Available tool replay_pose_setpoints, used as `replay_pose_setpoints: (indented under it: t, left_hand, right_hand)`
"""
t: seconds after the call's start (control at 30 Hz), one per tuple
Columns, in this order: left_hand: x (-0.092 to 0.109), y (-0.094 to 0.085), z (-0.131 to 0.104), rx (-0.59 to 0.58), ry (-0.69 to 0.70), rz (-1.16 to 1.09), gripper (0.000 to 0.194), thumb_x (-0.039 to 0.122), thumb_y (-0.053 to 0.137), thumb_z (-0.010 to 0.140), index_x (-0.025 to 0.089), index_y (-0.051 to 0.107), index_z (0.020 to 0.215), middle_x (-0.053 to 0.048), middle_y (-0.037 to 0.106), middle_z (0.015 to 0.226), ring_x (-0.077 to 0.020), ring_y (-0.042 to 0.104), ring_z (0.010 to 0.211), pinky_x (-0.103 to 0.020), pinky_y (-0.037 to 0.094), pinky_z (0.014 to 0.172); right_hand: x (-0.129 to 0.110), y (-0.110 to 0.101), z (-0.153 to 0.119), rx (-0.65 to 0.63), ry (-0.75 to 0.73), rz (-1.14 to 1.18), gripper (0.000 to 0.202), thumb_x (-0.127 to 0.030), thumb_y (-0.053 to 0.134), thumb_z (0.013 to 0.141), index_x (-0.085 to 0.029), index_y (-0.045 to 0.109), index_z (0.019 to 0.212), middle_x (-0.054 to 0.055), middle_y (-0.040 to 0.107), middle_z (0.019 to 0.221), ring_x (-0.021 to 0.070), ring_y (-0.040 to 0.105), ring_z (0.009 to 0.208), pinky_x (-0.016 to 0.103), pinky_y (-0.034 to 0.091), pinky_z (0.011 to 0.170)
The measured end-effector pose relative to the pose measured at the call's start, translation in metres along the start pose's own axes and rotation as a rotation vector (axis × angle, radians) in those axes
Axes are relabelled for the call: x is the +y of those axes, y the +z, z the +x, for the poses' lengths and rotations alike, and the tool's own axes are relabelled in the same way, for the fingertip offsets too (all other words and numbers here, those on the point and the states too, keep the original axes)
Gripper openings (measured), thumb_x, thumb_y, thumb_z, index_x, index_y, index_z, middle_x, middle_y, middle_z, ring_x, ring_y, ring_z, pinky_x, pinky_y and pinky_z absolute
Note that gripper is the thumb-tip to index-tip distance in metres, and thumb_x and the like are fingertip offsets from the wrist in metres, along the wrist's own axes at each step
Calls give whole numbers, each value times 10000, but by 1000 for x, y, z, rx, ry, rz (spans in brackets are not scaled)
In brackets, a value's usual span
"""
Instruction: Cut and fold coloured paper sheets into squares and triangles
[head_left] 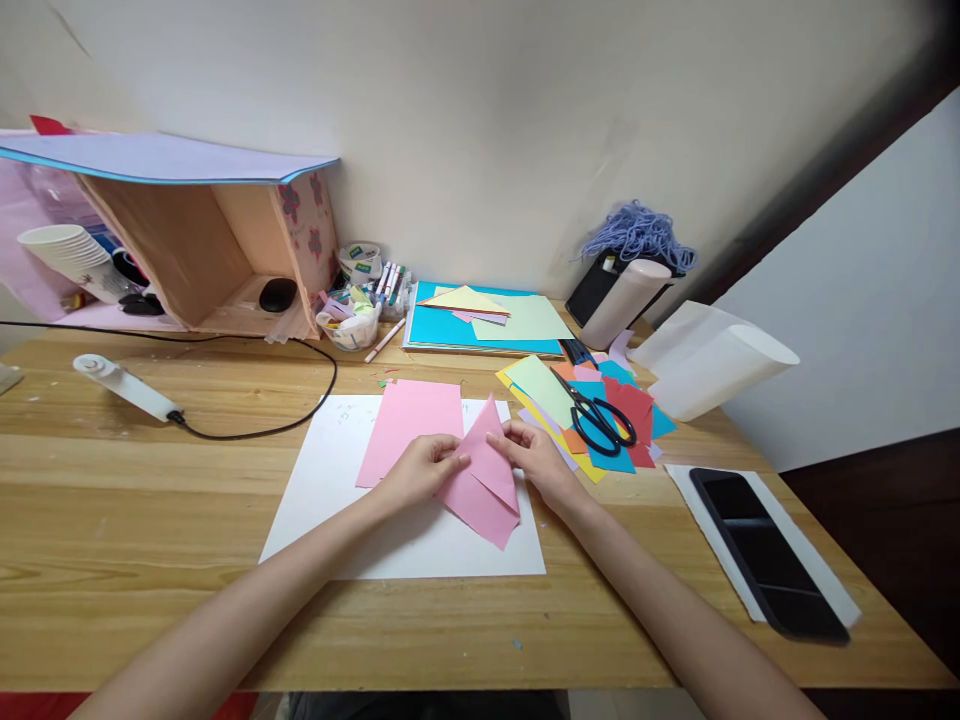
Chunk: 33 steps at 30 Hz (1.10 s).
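Observation:
Between my two hands is a pink sheet of paper, folded so that its top comes to a point, with a loose flap across its lower right. My left hand pinches its left edge between thumb and fingers. On the right edge, my right hand grips it the same way, thumb in front and fingers behind. Below the folded piece lies a white sheet on the table. Another pink sheet, flat, rests on the white one just behind my left hand.
Black-handled scissors lie on coloured paper scraps at the right. A phone is near the right edge. A white corded device lies left. Behind stand an open box, a cup of scraps and stacked coloured paper.

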<state>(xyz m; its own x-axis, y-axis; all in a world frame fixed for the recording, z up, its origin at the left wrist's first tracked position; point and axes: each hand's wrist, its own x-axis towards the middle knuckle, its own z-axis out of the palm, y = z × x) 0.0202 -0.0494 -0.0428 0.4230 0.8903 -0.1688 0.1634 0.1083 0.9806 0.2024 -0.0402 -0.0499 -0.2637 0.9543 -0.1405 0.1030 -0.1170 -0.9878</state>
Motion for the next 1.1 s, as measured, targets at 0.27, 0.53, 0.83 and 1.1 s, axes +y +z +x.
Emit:
replay_pose_setpoints:
  t: [0.27, 0.53, 0.83, 1.1]
  left_hand:
    - [2, -1, -1, -46, -2, 30, 300, 397, 522, 737, 120, 630, 772, -47, 604, 735, -166, 508, 648, -232, 359, 562]
    - [-1, -1, -2, 23, 40, 89, 292, 377, 459, 783, 127, 603, 732, -23, 558, 664, -135, 454, 581, -228, 320, 519]
    - [5, -1, -4, -16, 15, 187, 287, 368, 450, 775, 139, 546, 631, 6, 489, 591, -116, 401, 539, -223, 271, 487]
    - [5, -6, -4, -10, -3, 250, 289, 352, 452, 753, 111, 604, 709, -7, 532, 627, -125, 434, 563, -226, 313, 513]
  right_hand:
    - [0, 0, 2, 50, 2, 19, 316, -486, 540, 736, -171, 559, 722, -11, 519, 674, 117, 478, 614, 226, 382, 552]
    - [3, -1, 3, 64, 23, 72, 269, -437, 583, 720, -169, 566, 731, -19, 520, 635, 101, 476, 535, 220, 370, 493]
    - [3, -2, 3, 54, -24, 156, 259, -352, 665, 669, -171, 572, 829, 18, 614, 749, 145, 569, 681, 246, 432, 617]
    - [2, -8, 8, 127, 9, 136, 245, -405, 621, 696, -162, 590, 705, -17, 554, 637, 85, 507, 532, 201, 404, 518]
